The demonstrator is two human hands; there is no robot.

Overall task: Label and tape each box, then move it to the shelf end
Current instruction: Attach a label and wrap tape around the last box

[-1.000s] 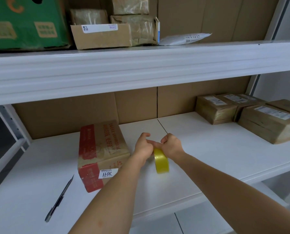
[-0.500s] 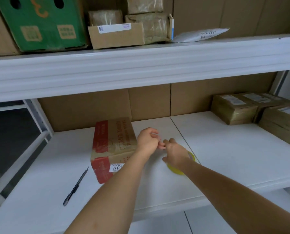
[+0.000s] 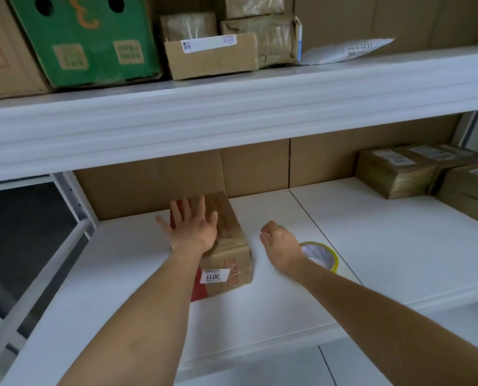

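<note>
Upper shelf (image 3: pixel 232 118): white board across the whole view. It carries, left to right, a green carton (image 3: pixel 84 37) with round holes, a small open brown box (image 3: pixel 212 58) with a white strip label, wrapped parcels (image 3: pixel 262 37) behind that box, and a white mail bag (image 3: pixel 346 50) lying flat.

Lower shelf (image 3: pixel 371 246): white board, with brown cardboard sheets standing along its back. A seam runs front to back just right of the middle.

Parcel stack (image 3: pixel 427 174): several taped brown parcels with white labels, grouped at the far right end of the lower shelf, well apart from the box in hand.

Box (image 3: pixel 226 246): brown carton with red print, on the lower shelf left of the seam, one end turned toward the viewer. A white label (image 3: pixel 214 275) reading 3011 sits on that near end.

Left hand (image 3: pixel 193 232): fingers straight and spread, palm down on the top of the box, thumb out over the box's left edge.

Right hand (image 3: pixel 281 243): held above the shelf just right of the box, fingers curled loosely, gripping nothing that can be seen, touching neither box nor tape.

Tape roll (image 3: pixel 322 256): yellowish clear roll lying flat on the lower shelf, just right of the right wrist and partly hidden by it.
</note>
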